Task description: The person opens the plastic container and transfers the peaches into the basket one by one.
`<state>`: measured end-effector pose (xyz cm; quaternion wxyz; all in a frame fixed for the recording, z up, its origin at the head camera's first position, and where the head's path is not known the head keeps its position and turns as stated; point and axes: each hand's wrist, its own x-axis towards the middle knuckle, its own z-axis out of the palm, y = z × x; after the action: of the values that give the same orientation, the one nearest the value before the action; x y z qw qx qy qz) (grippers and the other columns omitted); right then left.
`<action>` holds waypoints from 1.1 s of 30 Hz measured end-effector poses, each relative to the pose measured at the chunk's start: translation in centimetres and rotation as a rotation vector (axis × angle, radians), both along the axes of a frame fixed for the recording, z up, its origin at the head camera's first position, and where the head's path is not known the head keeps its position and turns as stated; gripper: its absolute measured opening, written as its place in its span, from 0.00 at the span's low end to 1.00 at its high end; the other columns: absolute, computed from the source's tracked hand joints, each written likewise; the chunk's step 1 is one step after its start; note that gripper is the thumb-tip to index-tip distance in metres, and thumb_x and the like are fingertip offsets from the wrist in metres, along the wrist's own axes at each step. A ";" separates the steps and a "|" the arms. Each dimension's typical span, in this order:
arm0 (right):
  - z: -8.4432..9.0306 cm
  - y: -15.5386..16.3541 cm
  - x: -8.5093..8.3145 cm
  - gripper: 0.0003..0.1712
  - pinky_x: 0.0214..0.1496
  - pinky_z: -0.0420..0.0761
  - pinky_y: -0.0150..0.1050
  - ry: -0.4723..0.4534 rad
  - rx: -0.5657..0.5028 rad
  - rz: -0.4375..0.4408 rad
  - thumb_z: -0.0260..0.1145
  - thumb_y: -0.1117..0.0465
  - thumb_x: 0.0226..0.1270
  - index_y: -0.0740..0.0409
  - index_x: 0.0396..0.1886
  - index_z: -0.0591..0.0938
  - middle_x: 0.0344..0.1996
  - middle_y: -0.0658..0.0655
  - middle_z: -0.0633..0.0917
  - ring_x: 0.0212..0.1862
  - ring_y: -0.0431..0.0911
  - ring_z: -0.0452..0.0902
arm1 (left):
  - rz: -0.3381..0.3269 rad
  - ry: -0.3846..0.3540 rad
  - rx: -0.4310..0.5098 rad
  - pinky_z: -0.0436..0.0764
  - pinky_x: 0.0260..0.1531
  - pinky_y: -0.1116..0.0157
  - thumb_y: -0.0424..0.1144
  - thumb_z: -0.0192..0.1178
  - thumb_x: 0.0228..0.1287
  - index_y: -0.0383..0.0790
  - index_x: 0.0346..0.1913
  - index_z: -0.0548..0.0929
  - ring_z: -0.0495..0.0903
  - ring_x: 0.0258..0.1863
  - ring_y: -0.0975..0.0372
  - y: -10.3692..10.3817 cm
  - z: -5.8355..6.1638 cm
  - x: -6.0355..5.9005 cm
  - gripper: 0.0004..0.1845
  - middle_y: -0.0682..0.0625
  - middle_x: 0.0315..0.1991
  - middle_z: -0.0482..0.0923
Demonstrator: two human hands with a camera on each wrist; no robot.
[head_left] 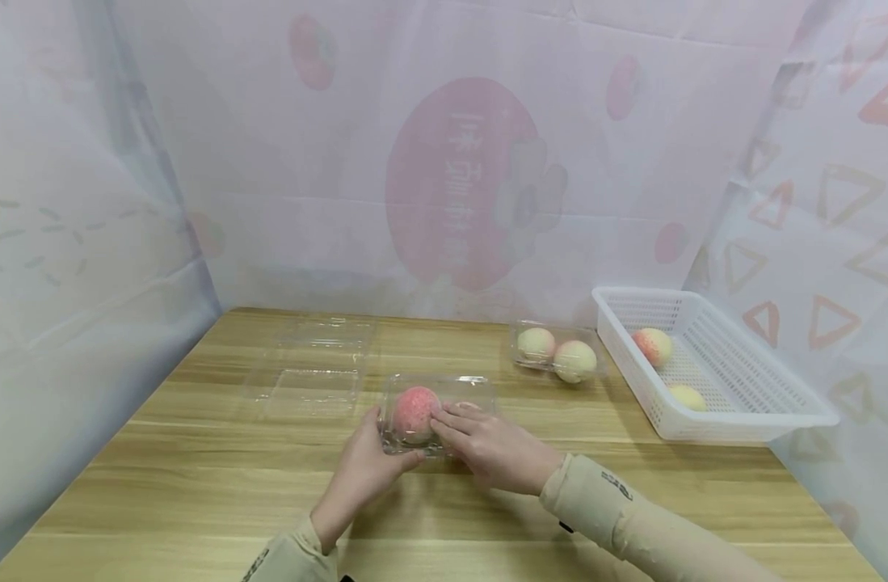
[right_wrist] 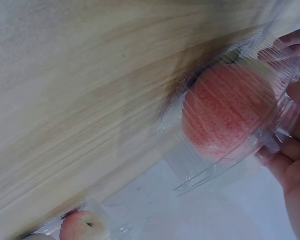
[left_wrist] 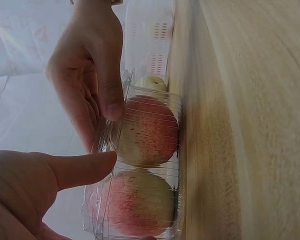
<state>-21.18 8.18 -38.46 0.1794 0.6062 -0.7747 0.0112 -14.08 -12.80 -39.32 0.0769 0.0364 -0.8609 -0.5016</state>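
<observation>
A clear plastic clamshell box with two pink-and-yellow peaches inside stands in the middle of the wooden table. My left hand holds its left end, with the thumb along the lid. Lying over the right part of the lid is my right hand, its fingers stretched across the top and pressing there. The right hand's thumb rests at the front rim. One peach shows fully through the lid from above; the other is mostly covered by the right hand.
Behind and to the right sits another clear box with two peaches. A white perforated basket at the right edge holds a red-blushed peach and a pale peach. An unfolded clear box lies at back left.
</observation>
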 end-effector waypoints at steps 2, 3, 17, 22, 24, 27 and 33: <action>-0.1 0.1 -0.1 0.33 0.66 0.71 0.47 0.033 -0.009 0.007 0.72 0.72 0.55 0.69 0.63 0.75 0.62 0.64 0.76 0.62 0.57 0.73 | 0.002 -0.003 -0.009 0.70 0.58 0.39 0.38 0.79 0.45 0.17 0.68 0.58 0.72 0.58 0.36 0.0 0.1 0.0 0.52 0.25 0.57 0.72; -0.1 0.1 -0.1 0.33 0.65 0.72 0.47 0.050 -0.016 0.010 0.72 0.72 0.56 0.69 0.63 0.75 0.62 0.64 0.76 0.62 0.57 0.73 | 0.004 -0.006 -0.015 0.69 0.59 0.39 0.38 0.78 0.45 0.17 0.68 0.58 0.71 0.59 0.36 0.0 0.1 0.1 0.53 0.25 0.58 0.71; -0.5 0.1 -0.5 0.26 0.62 0.75 0.43 0.246 -0.037 0.045 0.70 0.69 0.61 0.66 0.61 0.79 0.58 0.60 0.80 0.58 0.53 0.78 | 0.010 -0.015 -0.043 0.65 0.62 0.39 0.39 0.77 0.48 0.15 0.68 0.55 0.66 0.62 0.34 0.0 0.2 0.2 0.53 0.21 0.61 0.66; -0.5 0.1 -0.6 0.25 0.61 0.76 0.42 0.266 -0.048 0.055 0.71 0.66 0.62 0.66 0.59 0.80 0.57 0.60 0.81 0.57 0.53 0.79 | 0.006 -0.002 -0.031 0.66 0.62 0.40 0.38 0.77 0.48 0.16 0.68 0.56 0.68 0.62 0.35 0.1 0.2 0.1 0.52 0.22 0.61 0.67; -0.5 0.1 -0.6 0.24 0.61 0.76 0.41 0.284 -0.045 0.058 0.70 0.65 0.63 0.66 0.59 0.80 0.57 0.61 0.81 0.56 0.52 0.79 | 0.002 0.007 -0.027 0.67 0.61 0.40 0.37 0.77 0.48 0.17 0.68 0.57 0.69 0.61 0.36 0.1 0.2 0.1 0.51 0.23 0.60 0.69; -0.4 0.0 -0.7 0.23 0.60 0.77 0.42 0.311 -0.039 0.067 0.69 0.65 0.64 0.66 0.59 0.80 0.56 0.62 0.82 0.55 0.53 0.80 | 0.005 0.003 -0.033 0.66 0.62 0.39 0.37 0.77 0.48 0.17 0.69 0.57 0.68 0.62 0.35 0.0 0.2 0.0 0.52 0.23 0.61 0.68; -0.3 -0.2 -0.9 0.24 0.57 0.79 0.41 0.315 -0.062 0.093 0.72 0.64 0.60 0.67 0.56 0.81 0.52 0.62 0.84 0.52 0.52 0.82 | 0.015 -0.013 -0.044 0.63 0.63 0.39 0.37 0.77 0.48 0.17 0.69 0.56 0.65 0.63 0.34 0.0 0.1 -0.1 0.52 0.23 0.62 0.66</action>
<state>-22.05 8.01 -38.76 0.3166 0.6299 -0.7073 -0.0516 -14.17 -12.82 -39.26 0.0758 0.0441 -0.8720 -0.4816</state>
